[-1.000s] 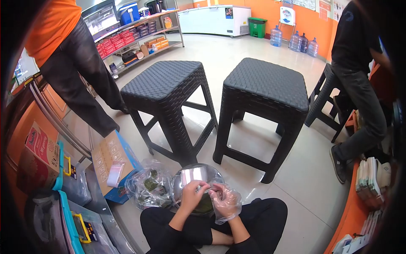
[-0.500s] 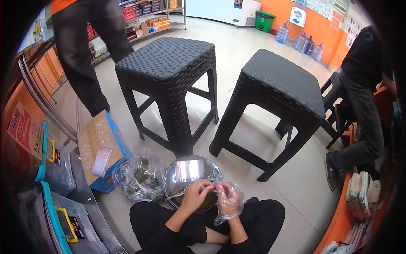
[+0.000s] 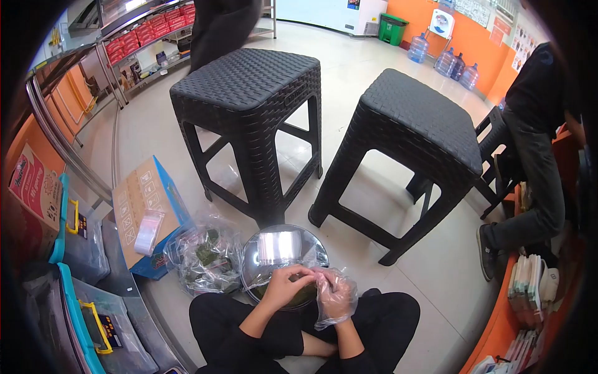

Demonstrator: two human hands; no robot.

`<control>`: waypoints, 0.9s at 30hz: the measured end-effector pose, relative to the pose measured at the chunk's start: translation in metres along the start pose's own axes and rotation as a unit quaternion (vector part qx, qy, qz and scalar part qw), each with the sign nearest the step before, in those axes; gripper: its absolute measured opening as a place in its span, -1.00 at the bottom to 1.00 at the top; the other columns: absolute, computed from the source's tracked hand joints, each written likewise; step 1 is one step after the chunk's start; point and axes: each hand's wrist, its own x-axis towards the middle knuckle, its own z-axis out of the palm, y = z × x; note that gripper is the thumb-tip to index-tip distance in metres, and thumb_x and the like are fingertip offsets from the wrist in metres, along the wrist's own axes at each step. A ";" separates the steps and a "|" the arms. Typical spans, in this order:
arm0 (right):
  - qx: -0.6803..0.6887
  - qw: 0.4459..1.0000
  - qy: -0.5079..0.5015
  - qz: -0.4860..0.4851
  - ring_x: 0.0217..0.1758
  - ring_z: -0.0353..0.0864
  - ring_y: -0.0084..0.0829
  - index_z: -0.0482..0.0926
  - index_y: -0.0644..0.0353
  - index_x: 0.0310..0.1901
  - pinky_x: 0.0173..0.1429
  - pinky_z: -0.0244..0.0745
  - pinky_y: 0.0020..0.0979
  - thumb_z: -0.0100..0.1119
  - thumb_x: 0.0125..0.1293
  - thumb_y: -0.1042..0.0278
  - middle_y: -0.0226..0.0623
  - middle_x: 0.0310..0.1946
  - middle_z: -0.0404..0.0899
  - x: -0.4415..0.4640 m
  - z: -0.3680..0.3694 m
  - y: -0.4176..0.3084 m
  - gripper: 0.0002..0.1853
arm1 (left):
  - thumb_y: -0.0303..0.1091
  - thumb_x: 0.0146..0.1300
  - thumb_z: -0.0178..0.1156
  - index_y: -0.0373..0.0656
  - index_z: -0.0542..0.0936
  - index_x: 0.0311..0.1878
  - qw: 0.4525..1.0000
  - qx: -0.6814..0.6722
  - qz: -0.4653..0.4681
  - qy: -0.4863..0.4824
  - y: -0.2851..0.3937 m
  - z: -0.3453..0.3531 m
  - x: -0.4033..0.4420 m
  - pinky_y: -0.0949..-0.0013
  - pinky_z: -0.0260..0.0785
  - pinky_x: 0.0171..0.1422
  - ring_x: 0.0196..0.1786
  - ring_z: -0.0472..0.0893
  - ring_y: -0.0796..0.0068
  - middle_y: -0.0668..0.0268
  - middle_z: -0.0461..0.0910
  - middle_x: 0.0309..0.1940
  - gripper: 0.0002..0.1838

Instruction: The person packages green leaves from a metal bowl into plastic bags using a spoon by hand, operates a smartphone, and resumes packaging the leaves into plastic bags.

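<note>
My left hand (image 3: 288, 287), bare, is closed in a pinch at a small clear plastic bag (image 3: 319, 274) with a pinkish edge. Opposite it, my right hand (image 3: 336, 293) wears a loose clear plastic glove and has its fingers closed at the same bag. Both hands are above a round shiny metal bowl (image 3: 252, 252) on the floor in front of my crossed legs. Some dark green stuff shows low in the bowl, partly covered by my left hand. Left of the bowl is a large clear plastic bag (image 3: 208, 258) with green clumps inside.
Two black woven-pattern stools (image 3: 249, 81) (image 3: 423, 118) stand ahead. A cardboard box (image 3: 140, 206) with a packet of clear bags (image 3: 149, 232) on it is at left, near lidded plastic bins (image 3: 115, 318). One person (image 3: 224, 28) stands behind the left stool; another (image 3: 532, 149) is at right.
The person at the back left has moved right, behind the left stool, uncovering shelves of red boxes. My hands stay nearly in place, still pinching the small bag.
</note>
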 end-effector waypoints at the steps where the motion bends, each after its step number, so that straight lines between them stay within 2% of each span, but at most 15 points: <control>1: -0.003 1.000 -0.006 0.001 -0.24 0.63 -0.41 0.63 0.32 -0.18 -0.11 0.50 -0.42 0.14 0.28 0.50 -0.19 -0.33 0.63 0.000 0.000 0.000 -0.87 | -0.38 0.18 0.30 -0.29 0.67 -0.24 0.999 -0.032 -0.007 -0.005 -0.001 -0.001 0.000 0.45 0.41 -0.10 -0.25 0.60 0.56 0.28 0.68 -0.31 -0.83; 3: 0.028 0.999 0.005 0.016 -0.25 0.64 -0.41 0.63 0.31 -0.17 -0.11 0.51 -0.42 0.13 0.29 0.49 -0.19 -0.33 0.63 0.000 0.003 0.004 -0.86 | -0.38 0.21 0.29 -0.28 0.66 -0.21 0.995 -0.096 -0.020 -0.014 0.000 -0.001 0.000 0.51 0.40 -0.08 -0.23 0.57 0.66 0.36 0.67 -0.29 -0.83; 7: 0.047 0.998 0.012 0.044 -0.35 0.61 -0.46 0.61 0.30 -0.23 -0.20 0.49 -0.42 0.10 0.32 0.45 -0.22 -0.42 0.62 -0.002 0.004 -0.001 -0.87 | -0.37 0.24 0.26 -0.28 0.64 -0.20 1.000 -0.019 -0.002 0.008 0.008 0.004 -0.001 0.51 0.39 -0.10 -0.26 0.55 0.64 0.35 0.66 -0.32 -0.83; 10: -0.010 0.995 -0.042 0.088 -0.48 0.55 -0.44 0.58 0.27 -0.31 -0.32 0.43 -0.37 0.10 0.33 0.39 -0.24 -0.53 0.57 -0.005 0.003 0.038 -0.86 | -0.35 0.27 0.22 -0.29 0.60 -0.26 0.999 0.014 0.027 -0.016 0.009 0.005 0.000 0.49 0.39 -0.14 -0.31 0.53 0.63 0.35 0.62 -0.40 -0.83; 13: -0.053 0.998 -0.028 0.009 -0.56 0.47 -0.39 0.54 0.23 -0.37 -0.42 0.34 -0.31 0.10 0.34 0.33 -0.22 -0.61 0.49 -0.005 0.004 0.032 -0.82 | -0.32 0.30 0.16 -0.30 0.54 -0.34 0.997 -0.004 0.026 -0.068 0.001 0.004 0.000 0.45 0.36 -0.23 -0.39 0.47 0.60 0.30 0.54 -0.50 -0.79; 16: -0.092 0.994 -0.052 -0.030 -0.58 0.45 -0.25 0.52 0.21 -0.39 -0.44 0.32 -0.25 0.09 0.34 0.32 -0.17 -0.62 0.45 0.000 -0.001 0.004 -0.82 | -0.30 0.31 0.11 -0.31 0.49 -0.37 0.995 0.004 0.040 -0.095 -0.001 0.002 0.000 0.40 0.29 -0.30 -0.45 0.38 0.55 0.27 0.44 -0.56 -0.76; 19: -0.206 0.972 -0.027 -0.112 -0.63 0.40 -0.28 0.47 0.20 -0.49 -0.50 0.26 -0.30 0.13 0.26 0.44 -0.18 -0.66 0.40 0.004 -0.002 -0.004 -0.83 | -0.31 0.28 0.10 -0.33 0.45 -0.40 0.995 0.027 0.049 -0.080 -0.003 0.004 -0.001 0.37 0.25 -0.34 -0.47 0.32 0.52 0.22 0.37 -0.59 -0.75; 22: -0.204 0.973 -0.020 -0.101 -0.62 0.41 -0.18 0.46 0.19 -0.50 -0.50 0.27 -0.23 0.13 0.22 0.44 -0.12 -0.66 0.41 0.002 0.000 0.003 -0.84 | -0.33 0.22 0.12 -0.33 0.40 -0.45 0.996 0.043 0.048 -0.058 -0.004 0.007 0.000 0.35 0.24 -0.34 -0.50 0.31 0.48 0.18 0.34 -0.61 -0.75; 24: -0.209 0.968 0.015 -0.139 -0.64 0.40 -0.19 0.46 0.18 -0.50 -0.50 0.27 -0.20 0.13 0.22 0.43 -0.14 -0.67 0.41 0.003 -0.001 0.005 -0.85 | -0.34 0.18 0.14 -0.32 0.39 -0.47 0.996 0.057 0.048 -0.053 -0.002 0.006 0.001 0.31 0.26 -0.33 -0.51 0.35 0.41 0.15 0.34 -0.62 -0.76; 25: -0.211 0.964 0.032 -0.158 -0.64 0.40 -0.19 0.46 0.17 -0.50 -0.50 0.27 -0.18 0.13 0.22 0.43 -0.15 -0.67 0.40 0.004 -0.002 0.007 -0.85 | -0.35 0.14 0.15 -0.30 0.39 -0.49 0.991 0.108 0.073 -0.029 -0.001 0.004 0.002 0.29 0.27 -0.30 -0.52 0.38 0.36 0.16 0.34 -0.63 -0.77; 27: -0.254 0.958 0.032 -0.127 -0.59 0.45 -0.12 0.47 0.16 -0.47 -0.45 0.36 -0.16 0.14 0.19 0.43 -0.15 -0.61 0.45 0.005 -0.009 0.013 -0.89 | -0.37 0.08 0.18 -0.27 0.39 -0.53 0.971 0.207 0.121 0.019 0.001 0.000 0.003 0.24 0.29 -0.26 -0.53 0.42 0.26 0.17 0.34 -0.66 -0.78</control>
